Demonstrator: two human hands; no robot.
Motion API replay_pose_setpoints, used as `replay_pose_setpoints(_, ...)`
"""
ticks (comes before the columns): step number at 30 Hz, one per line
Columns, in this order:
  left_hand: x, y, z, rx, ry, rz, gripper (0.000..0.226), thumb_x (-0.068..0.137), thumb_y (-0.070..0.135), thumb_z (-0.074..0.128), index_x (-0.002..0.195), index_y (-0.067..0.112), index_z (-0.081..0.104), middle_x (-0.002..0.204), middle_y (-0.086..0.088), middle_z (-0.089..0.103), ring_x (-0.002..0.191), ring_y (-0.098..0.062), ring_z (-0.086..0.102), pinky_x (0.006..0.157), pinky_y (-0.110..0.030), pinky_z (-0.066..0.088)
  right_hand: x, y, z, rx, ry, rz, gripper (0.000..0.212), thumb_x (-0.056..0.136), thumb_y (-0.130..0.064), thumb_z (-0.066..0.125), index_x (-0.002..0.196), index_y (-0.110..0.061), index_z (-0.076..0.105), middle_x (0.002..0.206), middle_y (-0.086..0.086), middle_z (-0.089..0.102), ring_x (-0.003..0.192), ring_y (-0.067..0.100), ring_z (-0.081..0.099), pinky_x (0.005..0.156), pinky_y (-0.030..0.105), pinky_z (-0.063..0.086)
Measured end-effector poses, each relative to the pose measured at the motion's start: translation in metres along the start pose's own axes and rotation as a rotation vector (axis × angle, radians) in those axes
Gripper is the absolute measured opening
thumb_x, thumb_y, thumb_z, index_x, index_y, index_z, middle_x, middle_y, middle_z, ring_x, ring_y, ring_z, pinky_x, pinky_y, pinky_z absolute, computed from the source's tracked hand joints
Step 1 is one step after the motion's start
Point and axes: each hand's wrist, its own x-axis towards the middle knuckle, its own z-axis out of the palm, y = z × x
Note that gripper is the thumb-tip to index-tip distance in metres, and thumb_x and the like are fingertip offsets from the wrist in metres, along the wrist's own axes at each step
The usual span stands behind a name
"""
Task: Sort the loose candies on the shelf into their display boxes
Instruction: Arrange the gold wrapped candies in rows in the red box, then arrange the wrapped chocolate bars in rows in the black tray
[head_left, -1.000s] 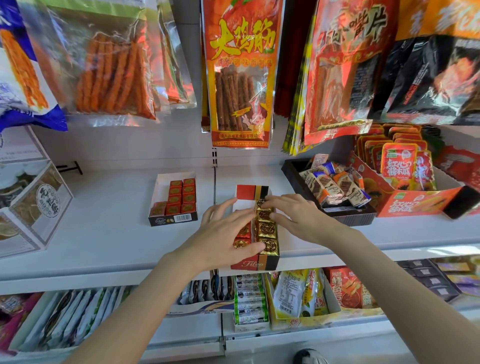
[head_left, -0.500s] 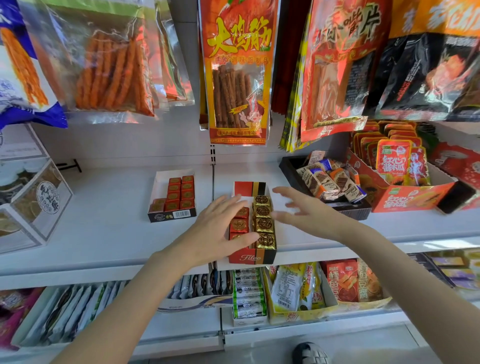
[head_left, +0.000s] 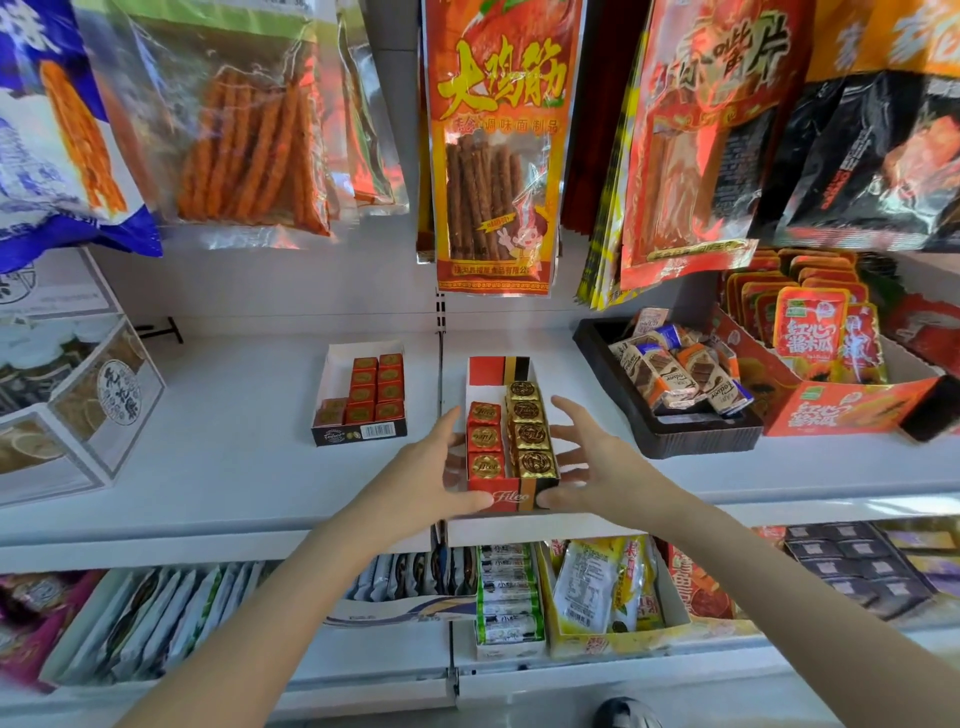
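A red, black and gold display box (head_left: 511, 496) marked Fileo stands at the shelf's front edge. It holds a column of three red candies (head_left: 484, 439) and a column of several gold candies (head_left: 530, 431). My left hand (head_left: 426, 483) lies along the box's left side with straight fingers, its thumb on the front face. Along the right side, my right hand (head_left: 597, 462) mirrors it, fingers spread, thumb at the front corner. Further left on the shelf is a second white display box (head_left: 363, 431) with several small red candies (head_left: 376, 387) in rows.
A black tray (head_left: 675, 436) of wrapped wafer bars sits right of the box, beside an orange carton (head_left: 841, 410) of snack packs. Hanging snack bags (head_left: 493, 156) dangle above. White cartons (head_left: 78, 405) stand at the left. The lower shelf (head_left: 363, 670) is packed with goods.
Both hands have come off the tops of the candies and now flank the box's two sides, thumbs at its front.
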Motion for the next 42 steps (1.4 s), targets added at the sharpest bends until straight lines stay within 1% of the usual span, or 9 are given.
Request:
replay_pose_setpoints(4, 0.020, -0.008, -0.004, -0.062, 0.126, -0.054, 0.092, 0.077, 0.017, 0.070, 0.146, 0.021, 0.009, 0.141, -0.004, 0.043, 0.116, -0.012, 0.052, 0.104, -0.034, 0.040, 0.030, -0.003, 0.000, -0.033, 0.036, 0.006, 0.094, 0.078, -0.012, 0.070, 0.145, -0.020, 0.005, 0.147, 0.004, 0.035, 0.089, 0.014, 0.056, 0.077, 0.022, 0.047)
replay_pose_setpoints(9, 0.038, -0.012, -0.009, -0.077, 0.263, -0.044, 0.073, 0.082, 0.009, 0.065, 0.141, 0.013, 0.023, 0.132, -0.006, 0.052, 0.094, -0.001, 0.051, 0.087, -0.017, 0.039, 0.061, -0.006, 0.006, -0.025, 0.080, 0.027, 0.087, 0.083, -0.013, 0.065, 0.145, -0.018, 0.006, 0.150, 0.001, 0.031, 0.082, 0.013, 0.054, 0.076, 0.021, 0.039)
replay_pose_setpoints(16, 0.052, -0.019, -0.010, -0.088, 0.348, -0.076, 0.075, 0.082, 0.008, 0.064, 0.143, 0.012, 0.020, 0.130, -0.008, 0.055, 0.112, -0.016, 0.058, 0.099, -0.032, 0.045, 0.085, -0.008, 0.011, 0.015, 0.104, 0.034, 0.089, 0.082, -0.009, 0.064, 0.146, -0.019, 0.003, 0.151, 0.002, 0.030, 0.068, 0.006, 0.053, 0.078, 0.025, 0.043)
replay_pose_setpoints(18, 0.053, -0.020, -0.011, -0.088, 0.347, -0.081, 0.075, 0.082, 0.008, 0.063, 0.143, 0.012, 0.019, 0.130, -0.008, 0.055, 0.114, -0.016, 0.057, 0.100, -0.033, 0.044, 0.084, -0.012, 0.010, 0.014, 0.092, 0.021, 0.089, 0.082, -0.011, 0.064, 0.145, -0.020, 0.003, 0.149, 0.001, 0.031, 0.075, 0.008, 0.054, 0.081, 0.026, 0.043)
replay_pose_setpoints(20, 0.052, -0.021, -0.012, -0.081, 0.344, -0.082, 0.074, 0.083, 0.009, 0.063, 0.143, 0.013, 0.019, 0.130, -0.007, 0.055, 0.114, -0.015, 0.057, 0.098, -0.029, 0.044, 0.081, -0.017, 0.010, -0.069, 0.109, -0.043, 0.085, 0.081, -0.016, 0.065, 0.144, -0.021, 0.009, 0.142, -0.003, 0.036, 0.100, 0.016, 0.050, 0.092, 0.027, 0.035)
replay_pose_setpoints(23, 0.049, -0.020, -0.014, -0.068, 0.348, -0.055, 0.073, 0.084, 0.008, 0.061, 0.143, 0.014, 0.020, 0.131, -0.006, 0.054, 0.114, -0.015, 0.057, 0.097, -0.027, 0.043, 0.082, -0.025, 0.009, -0.257, 0.179, -0.149, 0.073, 0.084, -0.019, 0.057, 0.143, -0.023, 0.014, 0.142, 0.000, 0.036, 0.131, 0.024, 0.024, 0.109, 0.042, 0.025)
replay_pose_setpoints(27, 0.045, -0.022, -0.018, 0.050, 0.337, 0.031, 0.060, 0.085, 0.009, 0.060, 0.139, 0.017, 0.034, 0.127, -0.003, 0.056, 0.112, -0.014, 0.057, 0.097, -0.025, 0.043, 0.096, -0.035, 0.013, -0.348, 0.175, -0.167, 0.052, 0.092, -0.023, 0.038, 0.141, -0.025, 0.020, 0.146, 0.000, 0.034, 0.136, 0.021, 0.016, 0.112, 0.042, 0.012)
replay_pose_setpoints(32, 0.045, -0.026, -0.019, 0.142, 0.314, 0.049, 0.052, 0.086, 0.011, 0.059, 0.135, 0.014, 0.042, 0.120, -0.009, 0.060, 0.102, -0.018, 0.061, 0.095, -0.029, 0.047, 0.124, -0.036, 0.018, -0.493, 0.169, -0.096, 0.044, 0.097, -0.030, 0.022, 0.140, -0.035, 0.027, 0.150, -0.007, 0.028, 0.141, 0.022, 0.008, 0.114, 0.049, 0.001)
replay_pose_setpoints(42, 0.048, -0.032, -0.019, 0.189, 0.287, 0.079, 0.052, 0.088, 0.013, 0.057, 0.137, 0.015, 0.039, 0.116, -0.010, 0.059, 0.098, -0.019, 0.061, 0.093, -0.033, 0.049, 0.134, -0.029, 0.016, -0.488, 0.102, -0.081, 0.042, 0.097, -0.030, 0.021, 0.136, -0.036, 0.037, 0.150, -0.012, 0.029, 0.139, 0.017, 0.011, 0.113, 0.044, 0.002)
